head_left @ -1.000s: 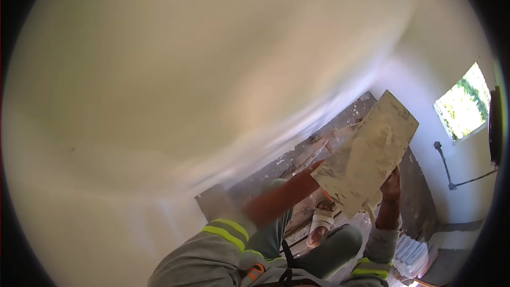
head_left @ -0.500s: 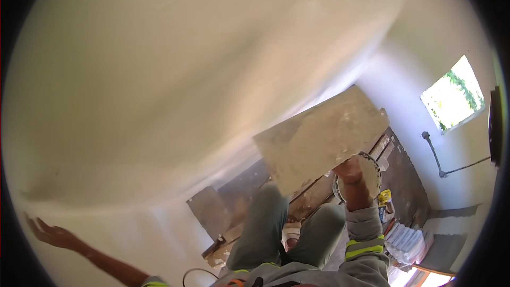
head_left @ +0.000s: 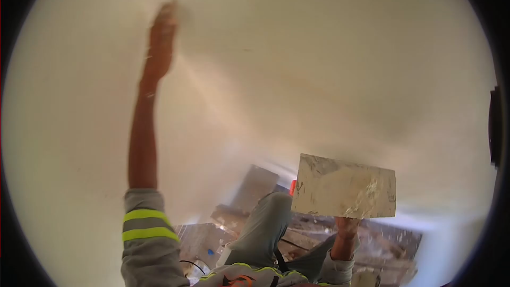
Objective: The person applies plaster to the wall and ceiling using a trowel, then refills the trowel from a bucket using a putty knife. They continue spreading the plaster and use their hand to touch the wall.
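The head view leaves much unclear. My left hand (head_left: 162,24) is a blur, far up and to the left of the board (head_left: 344,187), at the end of my raised arm and against the wall (head_left: 329,74). I cannot tell whether its fingers are spread or closed on anything.

My right hand (head_left: 348,227) sits just under the board's lower edge, and the board hides most of its fingers. What shows is clamped on that edge, holding the board up in front of the wall with its smeared face toward me.

A red bit (head_left: 292,187) pokes out at the board's left edge. The rest of it is covered, and I cannot make out what it is.

Below the board the floor (head_left: 388,244) is a smear of rubble with nothing in it distinct. My knee (head_left: 271,210) shows below and left of the board, and my body is cut off at the bottom of the frame.

By count there is one board, one red bit and my two hands. The left sleeve (head_left: 144,223), well left of the board, carries two yellow bands.
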Demonstrator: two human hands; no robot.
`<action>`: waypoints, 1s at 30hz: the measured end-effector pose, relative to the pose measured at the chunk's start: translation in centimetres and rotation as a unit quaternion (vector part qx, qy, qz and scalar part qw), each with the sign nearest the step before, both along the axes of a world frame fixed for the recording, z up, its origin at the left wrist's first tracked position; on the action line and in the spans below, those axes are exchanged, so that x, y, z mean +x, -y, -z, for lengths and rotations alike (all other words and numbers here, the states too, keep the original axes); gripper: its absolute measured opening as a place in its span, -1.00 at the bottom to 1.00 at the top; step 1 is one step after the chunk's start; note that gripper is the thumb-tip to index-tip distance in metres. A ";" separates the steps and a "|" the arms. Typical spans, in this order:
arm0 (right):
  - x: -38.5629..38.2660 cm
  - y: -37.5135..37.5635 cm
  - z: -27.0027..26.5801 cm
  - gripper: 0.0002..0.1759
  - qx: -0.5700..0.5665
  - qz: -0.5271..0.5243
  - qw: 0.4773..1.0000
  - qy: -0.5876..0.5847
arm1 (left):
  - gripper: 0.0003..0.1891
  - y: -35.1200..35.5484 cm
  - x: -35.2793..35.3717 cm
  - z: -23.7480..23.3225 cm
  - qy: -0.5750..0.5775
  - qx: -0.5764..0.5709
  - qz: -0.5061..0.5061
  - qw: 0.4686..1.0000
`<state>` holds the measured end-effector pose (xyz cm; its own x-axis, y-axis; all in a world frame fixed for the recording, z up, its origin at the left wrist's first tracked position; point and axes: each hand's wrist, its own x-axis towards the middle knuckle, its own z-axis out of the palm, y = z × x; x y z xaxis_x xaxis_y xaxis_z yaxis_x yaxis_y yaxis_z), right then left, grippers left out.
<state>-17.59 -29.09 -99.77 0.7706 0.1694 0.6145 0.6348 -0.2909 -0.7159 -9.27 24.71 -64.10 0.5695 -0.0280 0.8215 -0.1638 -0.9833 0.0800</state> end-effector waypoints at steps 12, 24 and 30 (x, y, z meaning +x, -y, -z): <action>6.2 -6.4 -10.5 -0.39 0.254 -0.242 0.920 -0.174 | -0.27 5.0 -3.2 0.2 -0.148 0.052 -0.082 0.984; 5.2 -10.1 -15.5 -0.61 0.055 -0.167 0.983 -0.046 | -0.29 6.4 -5.7 -0.9 -0.227 0.001 -0.072 0.971; 1.9 -13.2 -26.9 -0.69 0.336 -0.293 0.881 -0.156 | -0.71 7.6 -15.6 -2.0 0.046 0.051 -0.019 0.997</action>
<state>-15.65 -15.87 -72.87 0.8207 0.2731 0.5018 0.2771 0.5777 -0.7677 -24.82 17.07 -62.11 0.4944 -0.0945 0.8641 -0.1284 -0.9911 -0.0349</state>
